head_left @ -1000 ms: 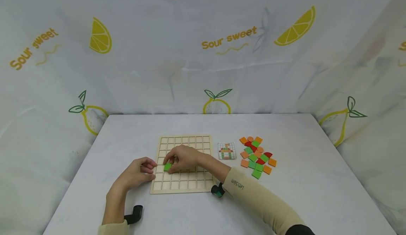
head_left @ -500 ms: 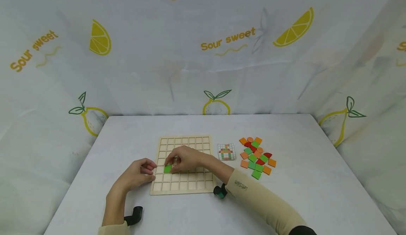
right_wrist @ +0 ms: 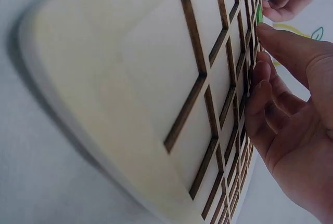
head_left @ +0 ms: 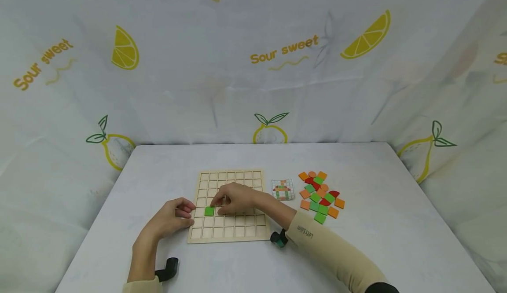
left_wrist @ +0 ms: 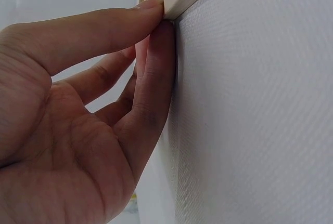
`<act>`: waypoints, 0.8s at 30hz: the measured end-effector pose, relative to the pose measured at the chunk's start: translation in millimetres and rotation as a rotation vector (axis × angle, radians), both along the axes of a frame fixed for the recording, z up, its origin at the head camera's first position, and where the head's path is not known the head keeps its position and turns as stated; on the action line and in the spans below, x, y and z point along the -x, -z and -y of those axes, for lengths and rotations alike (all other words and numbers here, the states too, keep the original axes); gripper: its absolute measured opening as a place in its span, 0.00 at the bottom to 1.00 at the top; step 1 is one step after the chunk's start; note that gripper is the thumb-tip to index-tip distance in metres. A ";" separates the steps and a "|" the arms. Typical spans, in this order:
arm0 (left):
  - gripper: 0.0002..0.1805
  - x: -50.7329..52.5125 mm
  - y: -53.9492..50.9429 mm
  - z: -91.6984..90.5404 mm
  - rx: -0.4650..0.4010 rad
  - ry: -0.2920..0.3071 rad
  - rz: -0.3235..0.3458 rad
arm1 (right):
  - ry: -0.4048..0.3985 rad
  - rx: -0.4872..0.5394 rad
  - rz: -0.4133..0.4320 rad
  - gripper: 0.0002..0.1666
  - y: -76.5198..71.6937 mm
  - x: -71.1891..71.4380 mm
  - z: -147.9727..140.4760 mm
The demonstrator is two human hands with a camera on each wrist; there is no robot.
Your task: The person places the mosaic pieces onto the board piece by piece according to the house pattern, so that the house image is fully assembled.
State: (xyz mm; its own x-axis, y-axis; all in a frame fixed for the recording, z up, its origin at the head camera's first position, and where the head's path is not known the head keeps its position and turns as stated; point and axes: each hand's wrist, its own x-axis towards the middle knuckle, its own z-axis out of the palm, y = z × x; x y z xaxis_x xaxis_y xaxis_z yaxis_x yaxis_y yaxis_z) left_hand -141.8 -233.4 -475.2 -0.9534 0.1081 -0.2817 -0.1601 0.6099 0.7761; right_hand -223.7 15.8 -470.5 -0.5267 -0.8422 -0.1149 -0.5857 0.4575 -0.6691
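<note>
Green square tile (head_left: 209, 211) just left of the right hand (head_left: 237, 197), flat in a cell of the wooden board (head_left: 222, 240).
Lies in the second column from the board's left edge, between the two hands, nearer to the right one; square, so without a long axis to follow. Right hand with nothing in its grasp: thumb apart from the tile, index fingertip close by its far right corner, contact there impossible to tell. Left hand (head_left: 172, 216) pinching the board's left rim between thumb and finger. Farther right: a printed card (head_left: 282, 190) beside the board, then a spread of orange, green and red pieces (head_left: 315, 197).
</note>
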 end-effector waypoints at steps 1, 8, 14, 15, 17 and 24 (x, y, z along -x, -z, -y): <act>0.21 0.0 -0.1 0.0 -0.001 0.000 0.000 | -0.002 -0.001 -0.005 0.16 -0.1 -0.1 -0.3; 0.20 -0.6 -0.4 -0.3 0.003 -0.002 -0.004 | 0.018 0.054 0.024 0.16 -6.1 2.7 -13.6; 0.20 -1.9 -0.8 0.3 0.004 -0.005 -0.005 | 0.063 0.124 0.066 0.16 -11.1 10.4 -41.4; 0.20 -2.0 -1.0 0.5 0.006 -0.005 -0.006 | 0.076 0.128 0.069 0.16 -11.7 12.2 -47.6; 0.20 -2.1 -1.3 0.7 0.006 -0.005 -0.005 | 0.104 0.130 0.074 0.16 -12.1 16.1 -61.7; 0.20 -0.5 -0.3 0.3 0.010 0.004 -0.007 | 0.184 0.167 0.087 0.16 -13.0 28.2 -130.0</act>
State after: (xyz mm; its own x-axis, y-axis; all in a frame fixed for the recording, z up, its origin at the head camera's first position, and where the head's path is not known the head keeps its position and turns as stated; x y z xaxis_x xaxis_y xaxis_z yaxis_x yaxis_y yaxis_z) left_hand -141.3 -233.7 -474.9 -0.9550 0.1094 -0.2758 -0.1519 0.6184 0.7710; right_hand -251.9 145.8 -457.5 -0.6667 -0.7445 -0.0336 -0.4402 0.4298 -0.7883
